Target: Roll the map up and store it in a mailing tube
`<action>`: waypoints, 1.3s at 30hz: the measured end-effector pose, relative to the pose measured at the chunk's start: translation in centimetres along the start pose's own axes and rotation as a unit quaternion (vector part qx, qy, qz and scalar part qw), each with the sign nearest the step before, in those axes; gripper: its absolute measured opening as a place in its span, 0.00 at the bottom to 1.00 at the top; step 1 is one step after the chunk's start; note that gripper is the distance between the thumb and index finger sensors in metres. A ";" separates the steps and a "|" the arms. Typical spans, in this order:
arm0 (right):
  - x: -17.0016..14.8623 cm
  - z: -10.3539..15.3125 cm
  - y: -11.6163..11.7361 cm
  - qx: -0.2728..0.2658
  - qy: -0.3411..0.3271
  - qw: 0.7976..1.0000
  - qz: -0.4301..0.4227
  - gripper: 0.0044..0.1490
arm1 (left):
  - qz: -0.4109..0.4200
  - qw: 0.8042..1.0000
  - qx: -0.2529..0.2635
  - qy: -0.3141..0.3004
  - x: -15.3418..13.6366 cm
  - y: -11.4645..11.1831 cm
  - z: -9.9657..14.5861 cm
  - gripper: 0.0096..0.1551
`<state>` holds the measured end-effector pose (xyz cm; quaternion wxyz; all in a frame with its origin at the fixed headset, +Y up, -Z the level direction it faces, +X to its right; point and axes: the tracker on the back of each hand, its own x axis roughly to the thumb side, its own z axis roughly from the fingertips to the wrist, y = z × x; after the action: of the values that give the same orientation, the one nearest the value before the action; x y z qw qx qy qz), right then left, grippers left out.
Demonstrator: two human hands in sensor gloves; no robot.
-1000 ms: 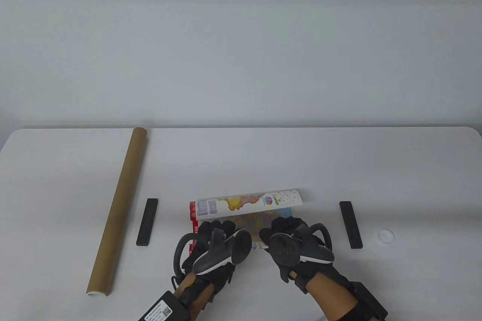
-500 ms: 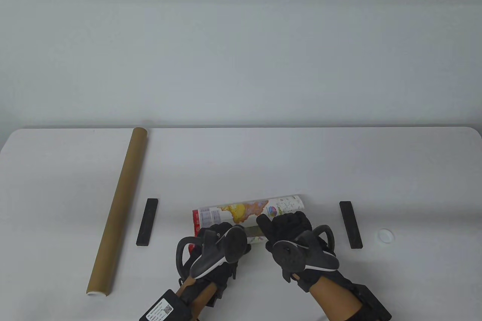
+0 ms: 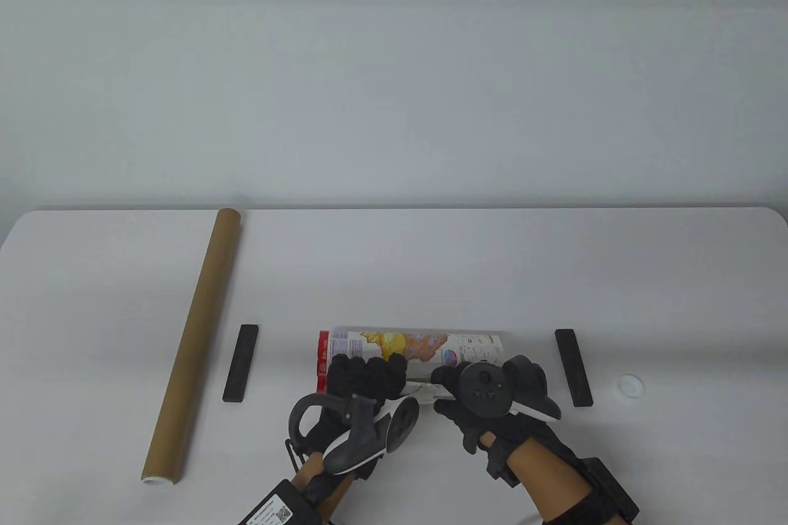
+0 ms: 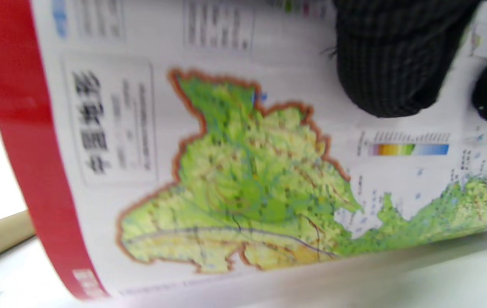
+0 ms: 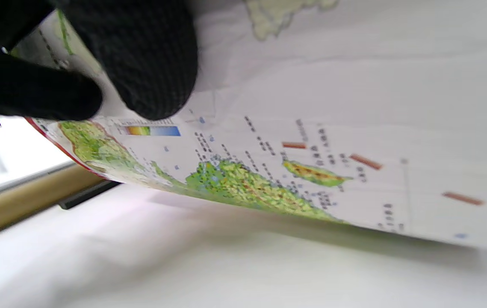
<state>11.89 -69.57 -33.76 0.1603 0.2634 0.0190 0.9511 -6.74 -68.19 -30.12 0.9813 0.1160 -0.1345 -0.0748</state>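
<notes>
**Both hands on the rolled map**

Two hands now grip a map (image 3: pixel 411 348) that is rolled tighter than a second ago: then a flat strip of it still lay under my palms, and the roll sat farther toward 12 o'clock. It has come toward me and lies level near the table's (image 3: pixel 394 266) 6 o'clock edge.

Writing on the sheet is blurred; I can make out large characters beside the red border and a colour legend bar, but cannot read them.

My left hand (image 3: pixel 363 380) curls its fingers over the roll's left part, and my right hand (image 3: pixel 486 392) clasps the right part, thumb against the paper.

At 9 o'clock the mailing tube (image 3: pixel 194 343) lies apart from the roll, with a black bar (image 3: pixel 241 364) between them.
</notes>
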 end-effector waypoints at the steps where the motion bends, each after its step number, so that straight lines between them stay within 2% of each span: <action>1: 0.0 0.0 0.0 -0.005 -0.005 1.000 -0.001 0.33 | 0.004 1.000 0.004 0.002 -0.1 0.0 0.0 0.39; 3: 0.3 0.1 -0.1 -0.012 -0.013 1.000 0.016 0.36 | 0.006 1.000 -0.002 0.005 -0.2 0.0 -0.1 0.38; 6: 1.3 0.6 -0.3 -0.034 -0.035 0.996 0.078 0.41 | 0.047 0.998 -0.039 0.013 -0.8 -0.3 -0.4 0.35; 8: 2.2 1.0 -0.3 -0.052 -0.053 0.989 0.124 0.45 | 0.097 0.991 -0.092 0.026 -1.5 -0.7 -0.8 0.32; 10: 3.1 1.2 -0.3 -0.067 -0.066 0.979 0.181 0.46 | 0.168 0.972 -0.160 0.038 -2.3 -1.5 -1.1 0.30; 11: 3.4 1.3 -0.2 -0.070 -0.071 0.974 0.204 0.46 | 0.214 0.954 -0.204 0.041 -2.6 -1.8 -1.3 0.29; 13: 3.6 1.4 0.0 -0.082 -0.073 0.968 0.226 0.46 | 0.257 0.937 -0.234 0.041 -2.9 -2.2 -1.4 0.27; 14: 3.7 1.4 0.1 -0.088 -0.074 0.965 0.233 0.46 | 0.257 0.934 -0.244 0.036 -2.9 -2.2 -1.4 0.26; 17: 3.7 1.3 0.2 -0.092 -0.072 0.963 0.245 0.40 | 0.239 0.941 -0.236 0.026 -2.5 -2.1 -1.3 0.27; 23: 2.9 0.6 0.3 -0.038 -0.041 0.983 0.174 0.32 | 0.137 0.974 -0.178 0.030 -1.3 -1.4 -0.9 0.34; 29: 1.2 0.1 0.3 0.001 0.000 0.999 0.038 0.30 | 0.045 0.995 -0.078 0.036 0.0 0.0 0.0 0.38; 32: 0.5 -0.1 0.1 0.016 0.009 1.000 -0.004 0.30 | 0.018 1.000 -0.006 -0.019 0.3 0.2 0.3 0.36; 34: 0.2 -0.1 0.0 0.016 0.005 0.999 -0.030 0.30 | 0.000 0.999 0.043 -0.027 0.4 0.4 0.6 0.34; 36: 0.1 0.0 -0.1 0.012 0.001 0.999 -0.033 0.31 | -0.002 0.998 0.054 -0.032 0.4 0.5 0.6 0.32; 39: 0.7 0.4 -0.5 -0.013 -0.016 0.999 0.030 0.35 | 0.016 0.998 0.041 -0.034 0.2 0.4 0.5 0.29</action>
<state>11.64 -68.90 -33.13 0.1351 0.2765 -0.0040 0.9515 -6.61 -67.95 -29.54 0.9716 0.1513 -0.1727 -0.0575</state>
